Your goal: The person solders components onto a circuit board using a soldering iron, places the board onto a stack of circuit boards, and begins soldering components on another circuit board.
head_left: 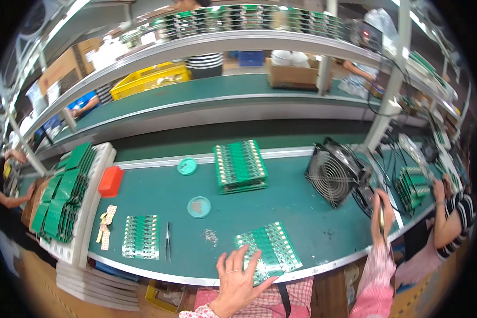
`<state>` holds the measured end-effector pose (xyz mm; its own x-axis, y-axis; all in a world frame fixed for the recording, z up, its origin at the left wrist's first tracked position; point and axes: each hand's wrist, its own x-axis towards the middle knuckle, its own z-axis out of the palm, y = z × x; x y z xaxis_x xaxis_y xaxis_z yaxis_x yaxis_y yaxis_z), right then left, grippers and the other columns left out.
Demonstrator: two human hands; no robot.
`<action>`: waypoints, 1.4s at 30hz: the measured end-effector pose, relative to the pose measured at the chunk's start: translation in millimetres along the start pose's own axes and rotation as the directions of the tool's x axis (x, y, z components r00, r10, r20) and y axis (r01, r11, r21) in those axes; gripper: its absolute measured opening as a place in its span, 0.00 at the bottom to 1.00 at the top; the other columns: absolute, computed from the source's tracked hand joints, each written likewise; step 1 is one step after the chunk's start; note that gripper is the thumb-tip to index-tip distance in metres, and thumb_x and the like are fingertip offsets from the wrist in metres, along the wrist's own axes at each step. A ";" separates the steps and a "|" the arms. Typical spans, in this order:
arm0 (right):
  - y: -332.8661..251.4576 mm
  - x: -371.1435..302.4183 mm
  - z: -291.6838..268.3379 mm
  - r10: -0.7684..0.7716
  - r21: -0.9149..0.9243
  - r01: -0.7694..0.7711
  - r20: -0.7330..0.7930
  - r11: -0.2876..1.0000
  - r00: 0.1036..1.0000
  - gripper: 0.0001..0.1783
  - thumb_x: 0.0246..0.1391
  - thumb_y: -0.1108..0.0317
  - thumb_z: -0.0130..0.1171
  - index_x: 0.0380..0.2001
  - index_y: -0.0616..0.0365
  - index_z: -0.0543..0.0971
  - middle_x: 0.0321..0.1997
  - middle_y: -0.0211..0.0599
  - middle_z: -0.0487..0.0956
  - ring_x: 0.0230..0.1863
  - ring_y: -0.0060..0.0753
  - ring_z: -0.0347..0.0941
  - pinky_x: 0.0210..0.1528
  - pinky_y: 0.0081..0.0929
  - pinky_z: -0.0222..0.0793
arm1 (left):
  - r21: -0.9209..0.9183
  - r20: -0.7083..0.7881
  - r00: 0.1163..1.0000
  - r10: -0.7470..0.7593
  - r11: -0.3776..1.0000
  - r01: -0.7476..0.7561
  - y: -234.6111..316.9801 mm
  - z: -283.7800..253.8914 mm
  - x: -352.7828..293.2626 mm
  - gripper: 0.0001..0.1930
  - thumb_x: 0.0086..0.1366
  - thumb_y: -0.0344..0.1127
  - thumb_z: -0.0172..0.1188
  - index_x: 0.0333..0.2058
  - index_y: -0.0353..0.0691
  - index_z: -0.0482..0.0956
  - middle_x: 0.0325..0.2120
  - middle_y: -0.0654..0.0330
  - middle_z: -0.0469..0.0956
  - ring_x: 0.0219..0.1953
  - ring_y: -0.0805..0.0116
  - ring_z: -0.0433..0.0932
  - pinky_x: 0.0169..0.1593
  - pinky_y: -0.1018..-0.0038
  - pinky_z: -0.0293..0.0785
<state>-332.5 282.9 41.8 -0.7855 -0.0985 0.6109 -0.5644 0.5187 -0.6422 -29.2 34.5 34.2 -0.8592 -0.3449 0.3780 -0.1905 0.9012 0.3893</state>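
Note:
My left hand (pixel 237 280) lies with its fingers spread over the near left edge of a green circuit board panel (pixel 275 246) at the table's front. In my right hand (pixel 382 217), raised at the right beside the black fan, is a slim pen-shaped tool (pixel 381 225); its tip is hard to make out. A second, smaller panel of boards (pixel 141 237) lies flat to the left, with tweezers (pixel 168 243) alongside. Between the two panels is a scatter of tiny parts (pixel 210 237). Farther back stands a stack of board panels (pixel 240 166).
Two round turquoise dishes (pixel 199 207) sit mid-table. On the left are a red box (pixel 111 181), yellowish tape strips (pixel 106 227) and a white foam rack (pixel 93 212) of green boards. The fan (pixel 334 175) and cables stand at right. Co-workers work on both sides; a shelf (pixel 238 40) spans above.

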 end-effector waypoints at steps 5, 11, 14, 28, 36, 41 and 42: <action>-98.9 -88.9 -12.3 -0.359 0.002 0.363 0.139 0.932 0.923 0.08 0.55 0.76 0.57 0.39 0.56 0.79 0.25 0.36 0.75 0.26 0.31 0.67 0.31 0.27 0.67 | -0.049 -0.126 0.981 0.144 0.987 -0.152 12.9 -9.4 15.9 0.15 0.58 0.43 0.65 0.41 0.42 0.80 0.41 0.60 0.75 0.46 0.63 0.73 0.53 0.61 0.63; -140.7 -129.6 25.4 -0.503 0.144 0.490 0.410 0.860 0.761 0.14 0.41 0.72 0.70 0.36 0.49 0.82 0.31 0.39 0.70 0.24 0.35 0.70 0.22 0.29 0.64 | -0.028 0.067 0.904 0.422 0.907 -0.421 14.2 -5.0 26.5 0.08 0.57 0.38 0.63 0.29 0.43 0.74 0.26 0.63 0.69 0.32 0.66 0.73 0.42 0.67 0.65; -140.0 -133.6 32.6 -0.538 0.211 0.499 0.440 0.840 0.719 0.13 0.41 0.71 0.71 0.33 0.49 0.81 0.30 0.38 0.69 0.23 0.35 0.68 0.22 0.29 0.63 | -0.049 0.056 0.939 0.339 0.940 -0.337 4.3 -16.2 25.7 0.11 0.55 0.39 0.66 0.30 0.43 0.74 0.26 0.64 0.72 0.31 0.69 0.74 0.43 0.67 0.64; -107.7 -134.6 42.1 -0.145 0.433 0.005 0.291 0.901 0.946 0.10 0.60 0.66 0.56 0.27 0.57 0.70 0.21 0.33 0.73 0.26 0.36 0.64 0.32 0.33 0.61 | -0.763 -0.211 0.381 -0.900 0.396 0.511 -160.5 -79.2 -173.4 0.13 0.74 0.40 0.47 0.31 0.40 0.66 0.18 0.61 0.73 0.19 0.74 0.74 0.25 0.77 0.74; -103.0 -131.7 43.1 -0.034 0.442 -0.110 0.306 0.890 0.951 0.13 0.65 0.64 0.52 0.27 0.59 0.68 0.22 0.34 0.69 0.24 0.29 0.66 0.32 0.28 0.63 | -0.669 -0.597 0.246 -0.763 0.644 0.372 -219.3 -188.8 -240.1 0.27 0.77 0.52 0.36 0.32 0.37 0.75 0.25 0.59 0.78 0.29 0.69 0.76 0.40 0.74 0.72; -116.5 -134.0 50.8 -0.065 0.513 -0.114 0.317 0.851 0.946 0.09 0.61 0.71 0.54 0.28 0.61 0.70 0.25 0.34 0.67 0.23 0.27 0.68 0.27 0.25 0.64 | -0.088 -0.985 0.140 -0.104 0.990 0.113 -108.2 -351.4 -107.7 0.26 0.78 0.46 0.31 0.48 0.30 0.73 0.47 0.48 0.76 0.53 0.60 0.74 0.66 0.64 0.60; -115.6 -136.6 53.6 -0.061 0.535 -0.129 0.323 0.835 0.944 0.07 0.60 0.72 0.54 0.28 0.61 0.70 0.25 0.34 0.68 0.23 0.27 0.69 0.27 0.24 0.64 | 0.104 -0.985 0.143 0.092 0.992 0.079 -94.1 -383.5 -95.5 0.25 0.78 0.44 0.31 0.50 0.29 0.72 0.48 0.47 0.75 0.53 0.59 0.73 0.65 0.64 0.61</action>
<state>-173.4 190.9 7.8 -0.7896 -0.3990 0.4662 -0.5053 -0.0081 -0.8629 252.9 -118.1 283.5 0.3275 -0.2255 0.9176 -0.3056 0.8937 0.3287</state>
